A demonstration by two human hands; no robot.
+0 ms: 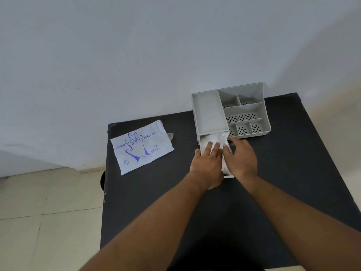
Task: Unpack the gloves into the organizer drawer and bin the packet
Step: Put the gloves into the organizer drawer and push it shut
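Note:
A grey desk organizer [209,112] with several compartments stands at the back of the black table [156,202]. Its drawer [229,176] is pulled out toward me from under the left side. A stack of whitish clear gloves [215,138] lies in the drawer. My left hand [208,165] lies flat on the gloves, fingers spread and pressing down. My right hand [241,156] rests on the stack's right side, fingers reaching the drawer's far right corner. The flat white packet [141,146] with blue glove print lies on the table to the left, apart from both hands.
A grey wall rises directly behind the table. Beige floor tiles [48,212] show to the left of the table's edge. A dark round object [102,180] peeks out beside the table's left edge, partly hidden.

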